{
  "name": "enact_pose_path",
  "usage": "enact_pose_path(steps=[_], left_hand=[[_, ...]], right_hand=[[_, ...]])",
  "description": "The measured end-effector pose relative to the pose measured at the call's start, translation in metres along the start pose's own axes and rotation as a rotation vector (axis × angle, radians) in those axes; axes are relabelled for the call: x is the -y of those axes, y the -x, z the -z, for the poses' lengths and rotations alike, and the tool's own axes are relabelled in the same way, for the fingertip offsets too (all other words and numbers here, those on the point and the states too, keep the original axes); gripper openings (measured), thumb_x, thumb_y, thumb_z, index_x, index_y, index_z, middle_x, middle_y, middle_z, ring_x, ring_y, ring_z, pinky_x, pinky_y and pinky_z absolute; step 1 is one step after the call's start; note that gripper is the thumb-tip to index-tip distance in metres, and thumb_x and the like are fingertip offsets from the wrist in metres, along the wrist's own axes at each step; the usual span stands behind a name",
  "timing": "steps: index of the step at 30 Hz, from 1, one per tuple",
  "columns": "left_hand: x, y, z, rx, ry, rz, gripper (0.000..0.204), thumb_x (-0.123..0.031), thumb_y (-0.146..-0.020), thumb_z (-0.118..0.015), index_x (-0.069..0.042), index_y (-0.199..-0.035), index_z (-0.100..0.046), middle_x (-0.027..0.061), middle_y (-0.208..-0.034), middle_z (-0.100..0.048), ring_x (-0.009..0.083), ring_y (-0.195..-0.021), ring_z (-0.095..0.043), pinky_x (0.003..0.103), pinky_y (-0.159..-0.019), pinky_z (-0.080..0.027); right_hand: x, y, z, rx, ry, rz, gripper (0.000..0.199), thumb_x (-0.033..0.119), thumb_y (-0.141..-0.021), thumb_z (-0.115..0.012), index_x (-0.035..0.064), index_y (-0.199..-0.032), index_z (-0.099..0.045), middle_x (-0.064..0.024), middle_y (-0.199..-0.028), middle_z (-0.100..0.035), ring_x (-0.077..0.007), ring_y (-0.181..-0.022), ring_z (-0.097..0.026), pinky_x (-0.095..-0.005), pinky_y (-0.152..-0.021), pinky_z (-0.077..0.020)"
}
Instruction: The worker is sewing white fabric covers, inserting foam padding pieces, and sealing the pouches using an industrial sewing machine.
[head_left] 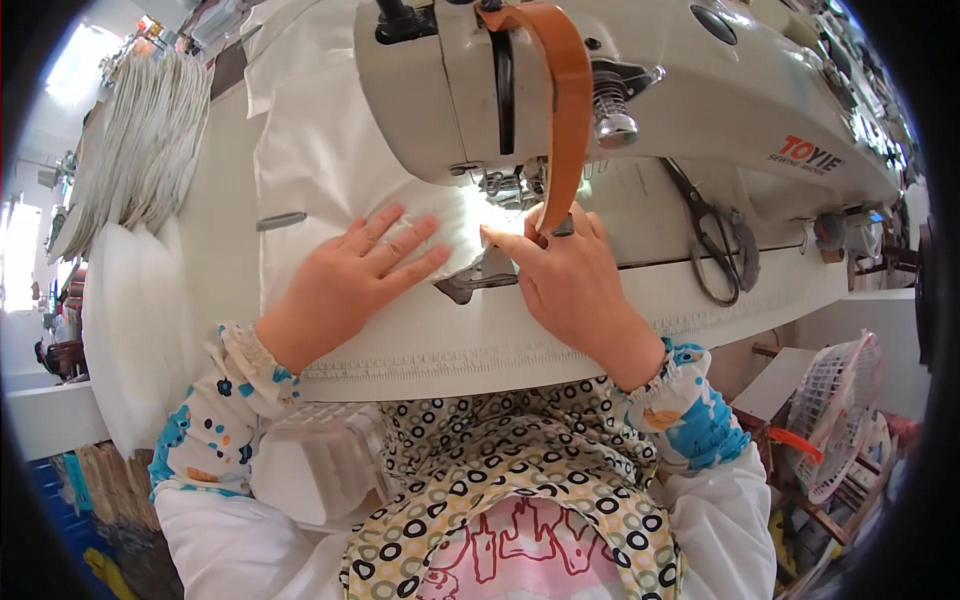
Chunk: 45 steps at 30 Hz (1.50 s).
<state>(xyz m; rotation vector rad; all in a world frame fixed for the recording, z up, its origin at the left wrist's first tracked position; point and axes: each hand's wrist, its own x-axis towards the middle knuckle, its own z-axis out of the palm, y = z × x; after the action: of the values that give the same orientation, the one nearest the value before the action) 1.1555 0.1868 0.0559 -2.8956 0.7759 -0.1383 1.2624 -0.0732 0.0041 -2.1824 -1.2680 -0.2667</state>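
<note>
Glossy white fabric (310,150) lies on the sewing machine bed and runs under the lit needle and presser foot area (510,185). My left hand (345,280) rests flat on this fabric, its fingers spread toward the needle. Just right of the needle is my right hand (575,285), its index finger stretched to the fabric's edge and its other fingers curled. A small dark piece (563,227) shows at those curled fingers; what it is, I cannot make out. An orange curved guard (568,110) on the sewing machine (700,90) partly hides them.
Black-handled scissors (712,235) lie right of my right hand. A grey metal strip (281,221) sits on the fabric at left. Stacked white pieces (150,140) hang over the table's left side. A ruler scale (420,362) runs along the front edge. A fan (835,415) stands lower right.
</note>
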Motion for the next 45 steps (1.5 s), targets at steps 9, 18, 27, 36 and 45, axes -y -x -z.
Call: enact_pose_path(steps=[9,18,27,36,45], left_hand=[[-0.051,-0.007,-0.003,0.010,0.030,0.271,0.060,-0.009,-0.088,-0.060,-0.013,-0.148,-0.053,0.0152,-0.153,-0.050,0.0450,-0.129,-0.055,0.041,-0.096,-0.057],[-0.059,-0.028,0.014,-0.088,0.080,0.362,0.048,-0.008,-0.077,-0.067,-0.010,-0.125,-0.069,0.0046,-0.109,-0.060,0.0241,-0.101,-0.059,0.034,-0.072,-0.058],[-0.034,-0.015,0.003,-0.172,0.090,0.150,0.039,-0.012,-0.076,-0.069,-0.010,-0.114,-0.073,0.0013,-0.092,-0.058,0.0194,-0.086,-0.059,0.034,-0.065,-0.053],[-0.027,-0.011,-0.002,-0.131,0.369,0.190,0.045,-0.001,-0.080,-0.062,-0.010,-0.124,-0.070,0.0047,-0.093,-0.059,0.0257,-0.086,-0.061,0.037,-0.071,-0.054],[-0.066,-0.037,-0.002,-0.110,0.484,0.402,0.054,0.008,-0.081,-0.056,-0.004,-0.133,-0.061,0.0138,-0.096,-0.057,0.0344,-0.088,-0.059,0.044,-0.076,-0.050]], right_hand=[[0.006,-0.004,0.003,0.083,0.080,-0.034,0.051,0.001,-0.082,-0.063,0.0185,-0.130,-0.069,-0.0048,-0.100,-0.056,-0.0262,-0.098,-0.055,-0.0437,-0.083,-0.0419],[0.042,0.019,-0.012,0.055,-0.191,0.147,0.051,0.006,-0.081,-0.066,0.0058,-0.133,-0.065,-0.0101,-0.124,-0.062,-0.0304,-0.118,-0.056,-0.0454,-0.102,-0.0437],[0.056,0.018,-0.016,0.115,-0.062,0.162,0.054,0.011,-0.082,-0.065,0.0011,-0.135,-0.061,-0.0123,-0.138,-0.059,-0.0281,-0.133,-0.053,-0.0456,-0.116,-0.0384],[0.021,0.001,-0.002,0.018,0.045,-0.117,0.050,0.000,-0.083,-0.064,0.0158,-0.130,-0.068,-0.0072,-0.110,-0.053,-0.0233,-0.090,-0.059,-0.0422,-0.084,-0.0420],[0.020,0.005,-0.003,-0.018,0.092,-0.088,0.049,0.000,-0.081,-0.065,0.0169,-0.127,-0.068,-0.0065,-0.110,-0.054,-0.0279,-0.097,-0.055,-0.0449,-0.086,-0.0435]])
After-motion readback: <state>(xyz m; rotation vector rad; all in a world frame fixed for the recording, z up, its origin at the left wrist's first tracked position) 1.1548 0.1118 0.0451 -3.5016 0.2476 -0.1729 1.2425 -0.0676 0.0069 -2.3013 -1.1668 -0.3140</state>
